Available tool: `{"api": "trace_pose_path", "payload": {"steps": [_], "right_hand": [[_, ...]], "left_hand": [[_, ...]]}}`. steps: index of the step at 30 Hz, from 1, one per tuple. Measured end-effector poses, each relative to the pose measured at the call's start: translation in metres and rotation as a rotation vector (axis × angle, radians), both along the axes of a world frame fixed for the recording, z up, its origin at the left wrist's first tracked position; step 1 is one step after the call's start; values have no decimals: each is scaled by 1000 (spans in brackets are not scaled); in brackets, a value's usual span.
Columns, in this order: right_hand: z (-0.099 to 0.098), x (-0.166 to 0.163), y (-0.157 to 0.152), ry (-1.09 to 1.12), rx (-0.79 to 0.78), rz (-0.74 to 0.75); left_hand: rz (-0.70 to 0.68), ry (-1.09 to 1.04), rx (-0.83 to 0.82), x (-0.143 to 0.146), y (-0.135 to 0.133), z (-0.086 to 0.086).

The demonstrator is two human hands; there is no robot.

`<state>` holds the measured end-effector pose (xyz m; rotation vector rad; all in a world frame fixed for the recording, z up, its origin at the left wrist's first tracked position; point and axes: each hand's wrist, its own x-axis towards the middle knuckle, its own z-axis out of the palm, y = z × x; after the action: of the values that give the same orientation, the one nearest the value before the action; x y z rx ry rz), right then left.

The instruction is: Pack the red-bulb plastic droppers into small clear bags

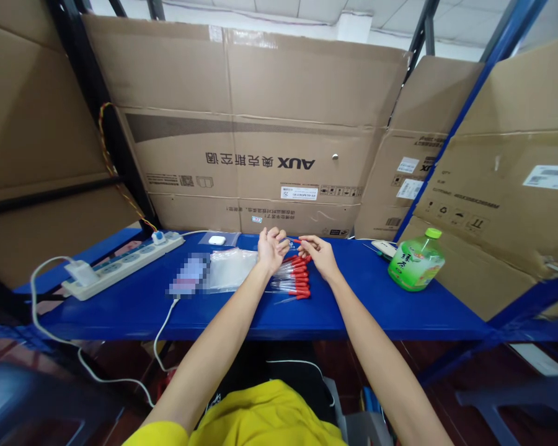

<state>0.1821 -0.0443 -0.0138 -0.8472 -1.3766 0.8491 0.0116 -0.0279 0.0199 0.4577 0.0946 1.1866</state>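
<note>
Between my two hands is a thin pen [296,241] with a red end, pinched in the fingers of my right hand [320,253]. Its other end reaches toward the fingertips of my left hand [271,251]. That hand is turned palm up with curled fingers, and I cannot make out what they hold. Just below the hands lies a pile of clear pens with red caps [300,275], the red ends pointing right. A stack of clear plastic bags [232,269] lies to the left of my left forearm.
On the blue table [353,310] a blurred-out phone [189,274] lies left of the bags, its white cable hanging over the edge. A power strip [125,263] runs along the left. A white case [217,240] sits behind. At right stands a green bottle [416,263]. Cardboard [260,136] walls the back.
</note>
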Motion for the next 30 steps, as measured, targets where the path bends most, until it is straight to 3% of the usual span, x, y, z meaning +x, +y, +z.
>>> {"api": "trace_pose_path", "payload": {"steps": [5,15,21,30], "right_hand": [[1,0,-1,43,-57,33],[0,2,0,-17,34,-31],[5,3,-4,44,-87,40],[5,-1,-6,83,-55,-2]], "left_hand": [[15,29,-3,3,2,-3],[22,46,-78,7,3,-7],[17,-5,-52,6,4,-9],[-10,-35,0,8,3,-9]]}}
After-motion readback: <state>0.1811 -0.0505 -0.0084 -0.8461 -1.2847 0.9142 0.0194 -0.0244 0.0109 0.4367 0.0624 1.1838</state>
